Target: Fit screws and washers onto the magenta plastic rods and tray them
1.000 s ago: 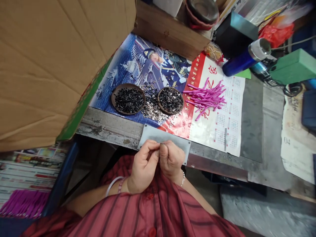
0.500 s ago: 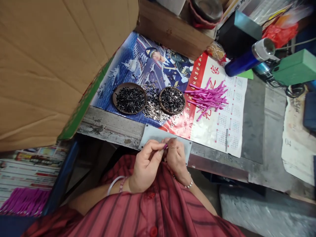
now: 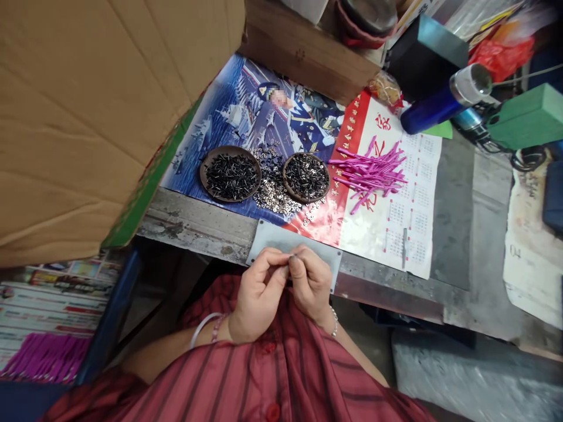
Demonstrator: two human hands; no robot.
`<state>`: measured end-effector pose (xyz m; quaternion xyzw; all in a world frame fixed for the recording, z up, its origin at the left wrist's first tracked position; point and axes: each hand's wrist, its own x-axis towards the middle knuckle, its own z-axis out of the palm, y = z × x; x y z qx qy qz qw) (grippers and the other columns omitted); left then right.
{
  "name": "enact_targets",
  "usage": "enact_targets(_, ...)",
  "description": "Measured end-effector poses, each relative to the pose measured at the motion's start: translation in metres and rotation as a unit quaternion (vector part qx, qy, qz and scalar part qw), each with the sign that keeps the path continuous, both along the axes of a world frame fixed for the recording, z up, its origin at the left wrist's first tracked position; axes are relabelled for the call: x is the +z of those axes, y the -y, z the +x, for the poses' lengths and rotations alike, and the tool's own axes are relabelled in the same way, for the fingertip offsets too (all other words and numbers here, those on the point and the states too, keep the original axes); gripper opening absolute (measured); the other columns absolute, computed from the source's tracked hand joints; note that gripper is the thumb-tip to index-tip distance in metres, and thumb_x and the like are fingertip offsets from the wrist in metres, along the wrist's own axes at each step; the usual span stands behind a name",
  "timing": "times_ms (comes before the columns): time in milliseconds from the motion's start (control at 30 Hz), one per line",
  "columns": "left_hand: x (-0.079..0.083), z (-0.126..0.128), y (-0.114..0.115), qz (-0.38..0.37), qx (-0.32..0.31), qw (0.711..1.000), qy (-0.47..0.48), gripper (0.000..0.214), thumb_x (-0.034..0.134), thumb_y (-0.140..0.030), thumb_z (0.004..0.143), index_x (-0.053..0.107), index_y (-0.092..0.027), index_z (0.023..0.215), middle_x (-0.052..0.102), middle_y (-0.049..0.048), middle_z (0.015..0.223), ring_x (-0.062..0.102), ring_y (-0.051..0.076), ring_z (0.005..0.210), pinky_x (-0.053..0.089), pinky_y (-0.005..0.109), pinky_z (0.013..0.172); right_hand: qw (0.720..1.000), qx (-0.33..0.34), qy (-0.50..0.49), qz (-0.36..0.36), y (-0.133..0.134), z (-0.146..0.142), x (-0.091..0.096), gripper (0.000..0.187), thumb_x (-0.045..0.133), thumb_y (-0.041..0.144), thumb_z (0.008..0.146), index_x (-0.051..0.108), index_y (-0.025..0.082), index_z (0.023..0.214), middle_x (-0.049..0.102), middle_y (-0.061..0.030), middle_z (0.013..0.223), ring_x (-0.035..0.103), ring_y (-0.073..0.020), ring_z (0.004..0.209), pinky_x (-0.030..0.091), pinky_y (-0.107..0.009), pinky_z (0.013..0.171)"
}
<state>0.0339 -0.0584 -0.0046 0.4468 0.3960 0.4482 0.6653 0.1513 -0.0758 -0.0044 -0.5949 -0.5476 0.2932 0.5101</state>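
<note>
My left hand (image 3: pixel 259 290) and my right hand (image 3: pixel 311 287) meet above a grey metal plate (image 3: pixel 294 240) at the table edge. Their fingertips pinch a small dark part (image 3: pixel 291 258), mostly hidden by the fingers. Beyond the plate, two round brown dishes (image 3: pixel 230 149) (image 3: pixel 306 155) hold many black screws. Loose silver washers (image 3: pixel 272 196) lie scattered between the dishes. A bunch of magenta plastic strips (image 3: pixel 369 173) rests on a paper calendar poster (image 3: pixel 409 234) to the right.
A large cardboard sheet (image 3: pixel 88 117) overhangs the left. A wooden board (image 3: pixel 303 64), a blue flask (image 3: pixel 433 108) and a green box (image 3: pixel 530 117) stand along the far side. More magenta strips (image 3: pixel 46 357) lie low on the left, below the table edge.
The pink bit showing between my fingertips half a second ago is now hidden. My fingers have closed around that spot, and my right hand sits a little closer to my left.
</note>
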Motion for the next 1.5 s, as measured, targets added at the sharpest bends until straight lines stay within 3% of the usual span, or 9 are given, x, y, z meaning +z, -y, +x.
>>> enact_targets(100,0.0,0.0,0.0,-0.001,0.011,1.0,0.001,0.01,0.064,-0.029,0.097,0.07,-0.02,0.098,0.065,0.0028,0.091,0.065,0.015,0.084,0.054,0.024,0.076,1.0,-0.018,-0.014,0.0,0.0,0.001,-0.001,0.021,0.055,0.033,0.102,0.054,0.022,0.085,0.056,-0.0011,0.082,0.055,-0.0157,0.073,0.046,-0.028,0.065)
enact_targets(233,0.0,0.001,0.001,-0.031,0.002,1.0,0.003,0.011,0.066,-0.03,0.095,0.07,-0.02,0.099,0.065,0.0032,0.091,0.063,0.014,0.077,0.054,0.024,0.07,0.999,0.017,0.001,-0.028,0.001,0.005,-0.002,0.038,0.043,0.042,0.106,0.049,0.022,0.075,0.048,0.0026,0.068,0.047,-0.013,0.058,0.039,-0.026,0.053)
enact_targets(333,0.001,0.001,0.002,-0.046,-0.005,0.999,-0.005,0.013,0.066,-0.032,0.095,0.071,-0.02,0.099,0.066,0.004,0.093,0.06,0.013,0.071,0.05,0.023,0.064,0.999,0.001,0.038,-0.034,0.002,0.005,0.001,0.036,0.046,0.034,0.106,0.049,0.022,0.072,0.048,0.0033,0.065,0.047,-0.012,0.055,0.039,-0.025,0.051)
enact_targets(533,-0.003,0.001,0.0,-0.108,0.02,0.994,0.004,0.017,0.071,-0.034,0.091,0.07,-0.019,0.098,0.06,-0.0015,0.075,0.048,0.008,0.055,0.04,0.019,0.051,0.988,-0.072,0.117,0.069,0.01,0.008,-0.001,0.007,0.058,0.021,0.098,0.063,0.022,0.093,0.063,-0.0021,0.079,0.061,-0.0176,0.071,0.051,-0.03,0.064)
enact_targets(633,-0.005,0.003,-0.002,-0.161,0.015,0.986,0.05,0.018,0.072,-0.034,0.09,0.068,-0.018,0.099,0.053,-0.006,0.062,0.047,0.007,0.051,0.038,0.018,0.049,0.988,-0.085,0.117,0.054,0.012,0.01,-0.003,0.012,0.059,0.017,0.098,0.068,0.022,0.103,0.069,-0.0031,0.085,0.065,-0.0183,0.075,0.054,-0.03,0.066)
enact_targets(800,-0.002,0.006,-0.004,-0.208,0.006,0.973,0.102,0.023,0.075,-0.034,0.087,0.067,-0.016,0.099,0.057,-0.0056,0.061,0.049,0.007,0.051,0.038,0.017,0.048,0.99,-0.053,0.129,0.03,0.008,0.01,0.001,0.018,0.061,0.014,0.097,0.072,0.022,0.108,0.072,-0.0037,0.086,0.069,-0.018,0.075,0.057,-0.03,0.065)
enact_targets(1133,0.0,0.005,-0.008,-0.185,0.017,0.979,0.081,0.021,0.074,-0.033,0.087,0.067,-0.017,0.099,0.059,-0.0052,0.06,0.052,0.008,0.051,0.041,0.018,0.049,0.968,-0.077,0.216,0.1,0.009,0.01,-0.004,0.022,0.066,0.01,0.093,0.072,0.024,0.11,0.074,-0.0053,0.088,0.071,-0.0179,0.075,0.062,-0.03,0.065)
enact_targets(1333,0.0,0.001,-0.01,-0.163,0.015,0.984,0.072,0.018,0.071,-0.032,0.091,0.069,-0.018,0.102,0.062,-0.0043,0.063,0.054,0.008,0.053,0.041,0.017,0.05,0.964,-0.044,0.238,0.113,0.009,0.013,-0.004,0.033,0.064,0.005,0.093,0.07,0.023,0.12,0.077,-0.0076,0.098,0.075,-0.0184,0.084,0.064,-0.03,0.073)
enact_targets(1500,0.0,0.0,-0.012,-0.176,0.001,0.982,0.076,0.019,0.072,-0.032,0.091,0.07,-0.017,0.102,0.063,-0.0039,0.06,0.053,0.008,0.052,0.041,0.017,0.05,0.976,-0.074,0.194,0.07,0.007,0.014,-0.007,0.021,0.065,0.009,0.095,0.071,0.022,0.11,0.078,-0.0064,0.096,0.075,-0.0192,0.087,0.064,-0.031,0.077)
